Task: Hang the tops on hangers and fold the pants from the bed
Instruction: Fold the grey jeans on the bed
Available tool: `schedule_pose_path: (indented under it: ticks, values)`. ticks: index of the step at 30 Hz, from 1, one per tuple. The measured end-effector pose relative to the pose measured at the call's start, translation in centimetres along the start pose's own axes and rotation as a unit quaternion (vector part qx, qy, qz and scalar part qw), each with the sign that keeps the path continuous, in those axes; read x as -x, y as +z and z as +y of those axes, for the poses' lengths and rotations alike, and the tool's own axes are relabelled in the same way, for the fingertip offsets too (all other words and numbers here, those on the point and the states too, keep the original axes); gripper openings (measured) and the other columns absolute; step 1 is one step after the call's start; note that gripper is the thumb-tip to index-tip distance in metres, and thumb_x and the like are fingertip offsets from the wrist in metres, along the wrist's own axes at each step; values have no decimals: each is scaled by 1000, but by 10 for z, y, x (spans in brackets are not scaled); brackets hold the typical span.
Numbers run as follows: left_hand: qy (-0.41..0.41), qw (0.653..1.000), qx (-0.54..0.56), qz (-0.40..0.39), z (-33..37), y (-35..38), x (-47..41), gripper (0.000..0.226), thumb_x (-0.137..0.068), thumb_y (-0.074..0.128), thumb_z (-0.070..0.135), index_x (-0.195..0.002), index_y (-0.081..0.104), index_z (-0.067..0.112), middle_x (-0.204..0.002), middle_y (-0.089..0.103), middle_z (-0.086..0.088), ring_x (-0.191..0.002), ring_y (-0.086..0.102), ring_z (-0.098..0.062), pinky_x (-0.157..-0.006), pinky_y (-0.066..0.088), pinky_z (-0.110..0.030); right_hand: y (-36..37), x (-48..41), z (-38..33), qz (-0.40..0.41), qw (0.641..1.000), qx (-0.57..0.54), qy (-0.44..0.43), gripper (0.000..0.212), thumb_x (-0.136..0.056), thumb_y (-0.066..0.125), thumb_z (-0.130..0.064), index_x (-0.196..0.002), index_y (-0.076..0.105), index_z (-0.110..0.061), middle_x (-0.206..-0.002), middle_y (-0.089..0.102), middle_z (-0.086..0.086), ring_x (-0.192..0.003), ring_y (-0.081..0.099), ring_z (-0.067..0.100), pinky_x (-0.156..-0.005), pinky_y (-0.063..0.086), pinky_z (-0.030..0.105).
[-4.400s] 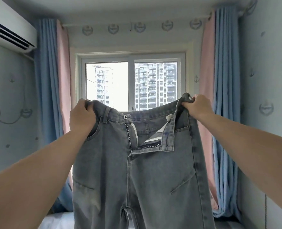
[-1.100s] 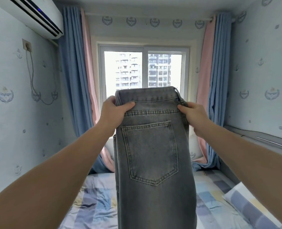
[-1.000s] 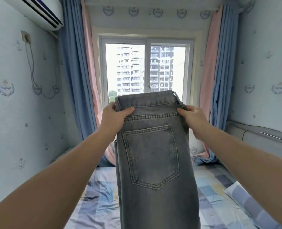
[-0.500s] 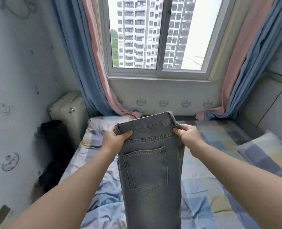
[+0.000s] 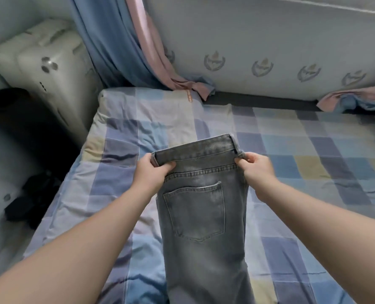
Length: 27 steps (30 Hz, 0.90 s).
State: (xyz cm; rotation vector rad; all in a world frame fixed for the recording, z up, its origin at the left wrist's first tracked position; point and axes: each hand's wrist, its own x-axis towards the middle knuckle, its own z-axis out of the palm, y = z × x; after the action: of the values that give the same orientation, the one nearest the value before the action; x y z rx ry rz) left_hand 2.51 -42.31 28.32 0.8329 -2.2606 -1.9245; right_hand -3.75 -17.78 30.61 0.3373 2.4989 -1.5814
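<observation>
Two bare hands hold up a pair of grey jeans (image 5: 204, 227) by the waistband (image 5: 195, 150), one hand at each end of it. The left hand (image 5: 150, 172) grips the left end, thumb lying across the front of the denim and fingers curled behind. The right hand (image 5: 255, 170) pinches the right end beside a belt loop, fingers bent round the edge. The hands are apart, with the width of the doubled jeans between them. The jeans are folded lengthwise, leg over leg, so one back pocket (image 5: 195, 211) faces the viewer. They hang down between the forearms and run out of the bottom of the view, so I cannot tell whether the lower part touches anything. Beneath them lies the bed (image 5: 313, 161), covered in a creased sheet checked in blue, purple, cream and pale yellow. Blue and pink curtains (image 5: 120, 40) drop to the far left corner of the bed, against a pale wall (image 5: 270, 40) printed with small crests. Left of the bed stands a white hard case (image 5: 43, 62), and dark clothing (image 5: 35, 194) lies in the gap below it.
</observation>
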Motion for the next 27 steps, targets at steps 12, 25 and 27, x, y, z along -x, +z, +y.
schedule_pose_path:
  ticks: [12,25,27]
  values:
    - [92,949,-301,21,-237,49,-108,75,-89,63,51,-152,30,29,-159,34,-3,-143,34,-29,-114,34,-47,140,-80,205,-64,986,151,22,60,-99,61,-29,-153,34,-19,-155,40,4,-143,38,22,-119,30,44]
    - [259,891,-370,-44,-382,26,-109,72,-89,40,68,-155,26,43,-161,32,-7,-150,22,-27,-119,11,-42,167,-26,279,-77,886,444,-110,79,-96,43,-57,-155,-9,-47,-167,-17,1,-154,-4,19,-121,8,45]
    - [238,897,-370,-49,-376,26,-105,74,-88,37,71,-156,24,44,-163,28,-5,-152,16,-25,-121,8,-44,167,-22,279,-68,883,453,-106,79,-97,43,-56,-156,-7,-44,-167,-16,2,-154,-3,21,-121,9,46]
